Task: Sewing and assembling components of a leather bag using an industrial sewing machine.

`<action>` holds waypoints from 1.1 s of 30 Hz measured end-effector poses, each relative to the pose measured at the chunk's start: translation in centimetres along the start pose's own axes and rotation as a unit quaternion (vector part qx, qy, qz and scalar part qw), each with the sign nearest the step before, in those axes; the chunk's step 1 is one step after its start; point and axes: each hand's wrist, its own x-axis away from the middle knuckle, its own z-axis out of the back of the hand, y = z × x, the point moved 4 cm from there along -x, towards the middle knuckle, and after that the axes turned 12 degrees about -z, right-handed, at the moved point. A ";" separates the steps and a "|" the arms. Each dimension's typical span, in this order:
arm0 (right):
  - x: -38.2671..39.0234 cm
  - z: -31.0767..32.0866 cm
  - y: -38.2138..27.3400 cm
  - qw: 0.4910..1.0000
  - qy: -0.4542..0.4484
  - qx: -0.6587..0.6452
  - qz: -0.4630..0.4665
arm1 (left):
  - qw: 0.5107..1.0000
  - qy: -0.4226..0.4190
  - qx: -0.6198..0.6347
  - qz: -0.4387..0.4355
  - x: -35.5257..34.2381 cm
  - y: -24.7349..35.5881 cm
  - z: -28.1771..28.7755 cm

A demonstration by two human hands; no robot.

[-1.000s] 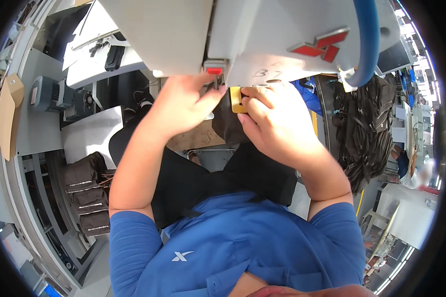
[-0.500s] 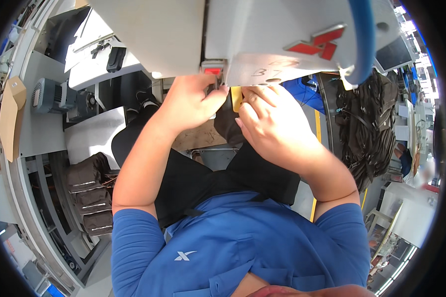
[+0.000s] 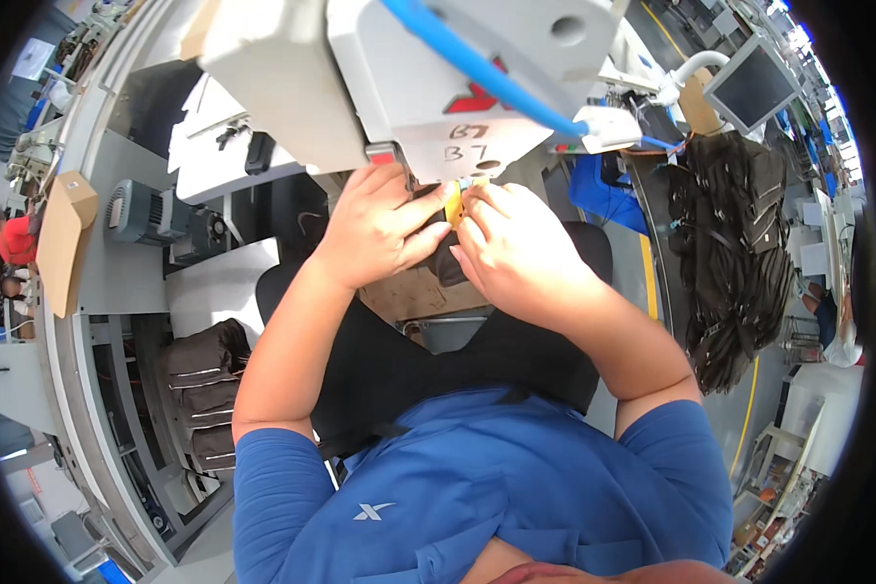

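A white sewing machine head (image 3: 428, 107) with a blue hose (image 3: 487, 68) overhangs both my hands. Under its front, my left hand (image 3: 380, 222) is closed, its thumb and forefinger pressed toward a small upright yellow part (image 3: 453, 206). On the other side of that part my right hand (image 3: 516, 234) has its fingers curled and closed. Dark fabric (image 3: 446, 267) hangs below and between the hands, pinched at its upper edge. The fingertips and the machine's needle area are mostly hidden by the hands and the machine.
Folded dark fabric bundles (image 3: 204, 375) are stacked at the left, below a grey motor (image 3: 141, 211). A large heap of dark pieces (image 3: 730, 263) hangs at the right, near a monitor (image 3: 752, 83). A cardboard piece (image 3: 66, 243) stands far left.
The view has shifted, so the machine head now appears smaller and further left, with the monitor fully visible. My left hand's fingers have come closer to the yellow part; my right hand stays beside it.
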 end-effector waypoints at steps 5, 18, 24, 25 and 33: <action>0.3 -0.1 -0.2 1.000 -0.010 0.020 -0.004 | 0.993 -0.027 0.108 0.035 0.4 -0.9 -0.8; 0.1 0.0 -0.7 0.998 -0.053 0.003 -0.035 | 0.990 -0.015 0.140 0.000 1.2 -2.4 -1.8; -0.5 -0.1 -0.6 0.997 -0.061 -0.014 -0.046 | 0.993 -0.037 0.114 0.015 1.9 -2.7 -2.0; -0.5 -0.1 -0.6 0.997 -0.065 -0.005 -0.044 | 0.992 -0.035 0.116 0.019 1.7 -2.7 -2.0; -0.6 0.2 -0.7 0.997 -0.055 -0.012 -0.050 | 0.993 -0.031 0.111 0.004 1.8 -2.6 -1.9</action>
